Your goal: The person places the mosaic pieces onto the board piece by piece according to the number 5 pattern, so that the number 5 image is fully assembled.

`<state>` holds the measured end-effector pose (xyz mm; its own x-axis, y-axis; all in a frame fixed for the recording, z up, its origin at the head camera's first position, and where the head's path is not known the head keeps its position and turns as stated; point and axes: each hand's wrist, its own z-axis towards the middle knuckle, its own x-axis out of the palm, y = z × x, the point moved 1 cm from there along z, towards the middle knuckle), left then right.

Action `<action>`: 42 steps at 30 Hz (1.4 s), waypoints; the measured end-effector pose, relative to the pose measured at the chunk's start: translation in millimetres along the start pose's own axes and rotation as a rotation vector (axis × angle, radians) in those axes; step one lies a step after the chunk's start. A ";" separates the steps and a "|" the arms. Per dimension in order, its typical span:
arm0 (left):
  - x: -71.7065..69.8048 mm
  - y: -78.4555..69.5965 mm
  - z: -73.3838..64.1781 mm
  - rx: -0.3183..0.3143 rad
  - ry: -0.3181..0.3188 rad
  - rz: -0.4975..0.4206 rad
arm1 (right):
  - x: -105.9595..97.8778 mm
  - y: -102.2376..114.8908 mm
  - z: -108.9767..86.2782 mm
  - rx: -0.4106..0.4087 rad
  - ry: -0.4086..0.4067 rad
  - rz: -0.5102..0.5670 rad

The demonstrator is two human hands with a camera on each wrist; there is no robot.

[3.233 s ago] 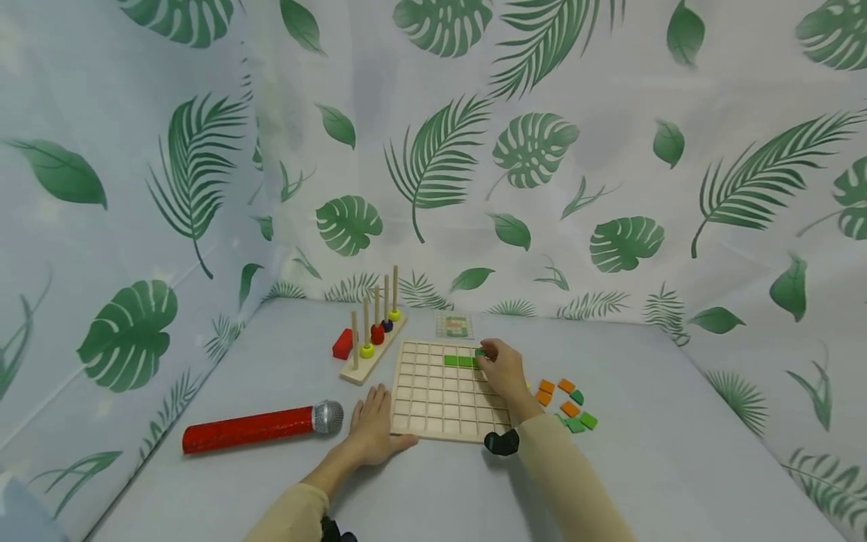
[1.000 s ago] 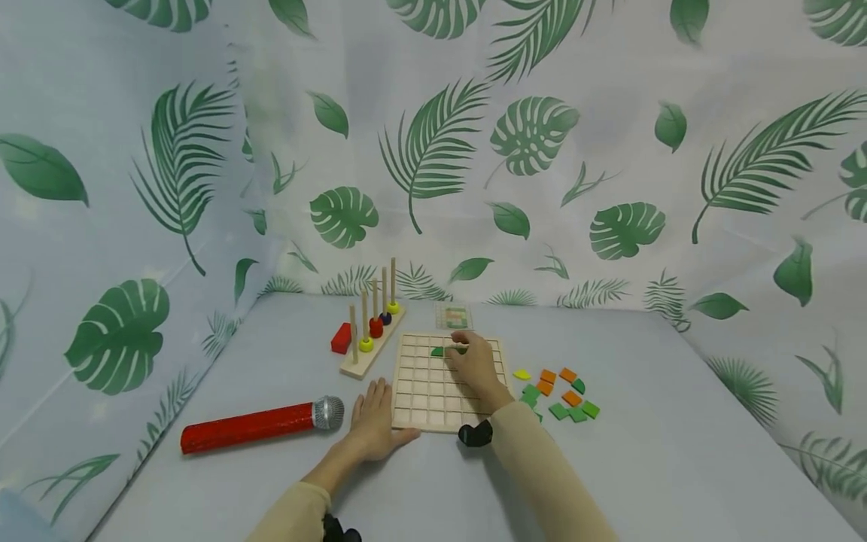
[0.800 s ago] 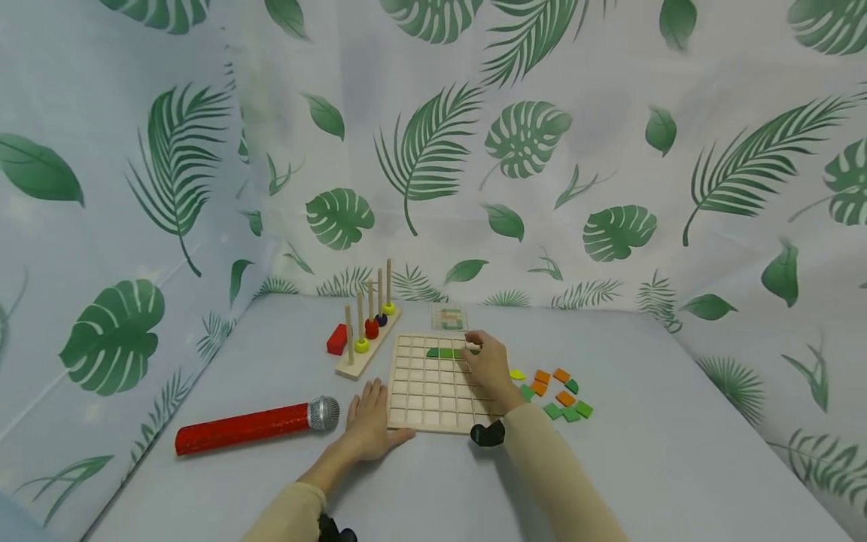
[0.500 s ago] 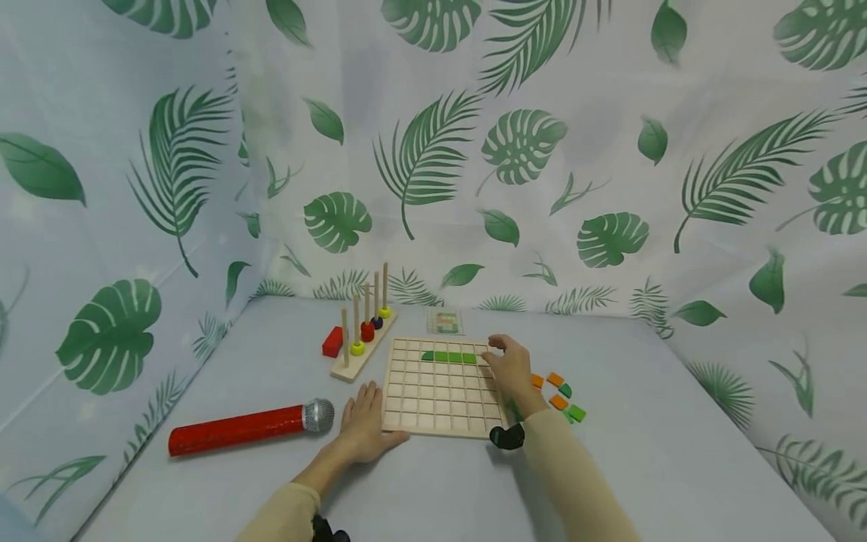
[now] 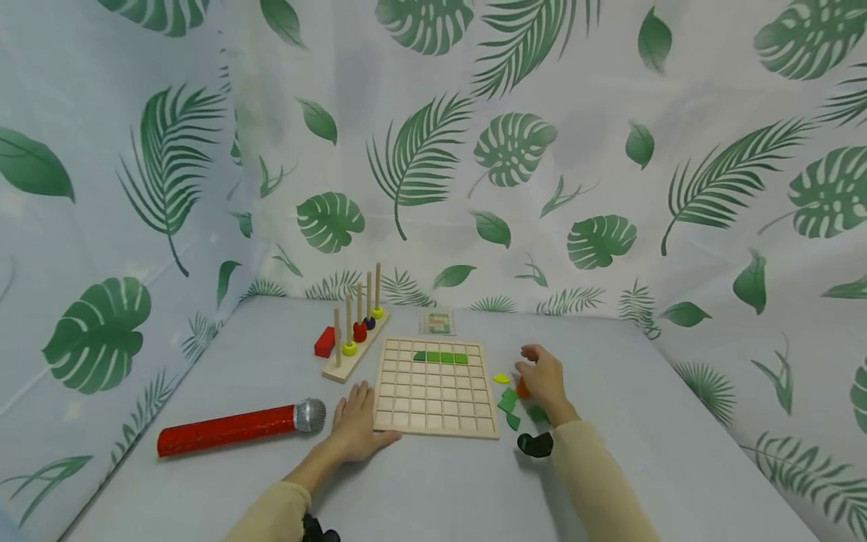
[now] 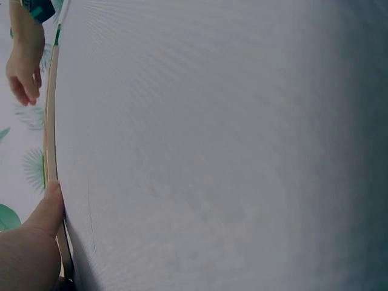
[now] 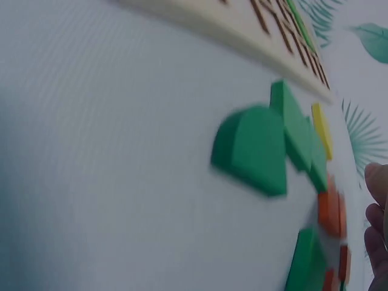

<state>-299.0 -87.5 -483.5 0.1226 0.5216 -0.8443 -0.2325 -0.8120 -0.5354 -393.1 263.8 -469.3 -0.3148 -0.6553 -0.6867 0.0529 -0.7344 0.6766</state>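
Note:
A square wooden grid board (image 5: 430, 410) lies in the middle of the table, with a short row of green tiles (image 5: 443, 357) set in its upper part. My left hand (image 5: 354, 427) rests flat by the board's lower left corner, its thumb along the front edge; that thumb (image 6: 47, 212) touches the wood in the left wrist view. Over the loose tiles right of the board hovers my right hand (image 5: 546, 380), fingers loosely bent, nothing visible between them. Beneath and beside it lie orange tiles (image 5: 522, 388), green tiles (image 5: 507, 400), a yellow tile (image 5: 501, 378) and a rounded green tile (image 7: 260, 148).
Behind the board lies a small pattern card (image 5: 437, 322). At the back left stands a wooden peg rack (image 5: 348, 363) with coloured beads, a red block (image 5: 325, 342) beside it. A red microphone (image 5: 233, 430) lies left of my left hand. Leaf-printed cloth (image 5: 433, 150) hangs behind.
My right hand has gone from the green row rightwards off the board to the loose tiles. The row, partly covered before, now shows whole, with a rounded left end. My left hand stays put.

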 end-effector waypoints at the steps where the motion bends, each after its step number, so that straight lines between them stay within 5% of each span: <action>1: 0.3 -0.3 0.0 -0.002 0.002 -0.001 | -2.7 -3.7 -1.4 0.013 0.004 -0.004; 17: 4.6 2.1 -1.0 -0.014 0.011 0.010 | -24.4 -41.5 -22.5 0.018 -0.072 -0.092; 30: 3.3 4.1 0.6 0.033 -0.017 -0.009 | -26.9 -40.0 -19.0 0.036 -0.087 -0.056; 42: 0.5 -0.9 -3.0 0.013 -0.011 -0.012 | -20.5 -30.5 -11.4 -0.026 -0.065 -0.045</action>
<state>-295.9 -87.3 -483.5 0.1149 0.5343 -0.8375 -0.2433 -0.8022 -0.5452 -377.4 297.6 -478.9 -0.3778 -0.6096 -0.6969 0.0619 -0.7676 0.6379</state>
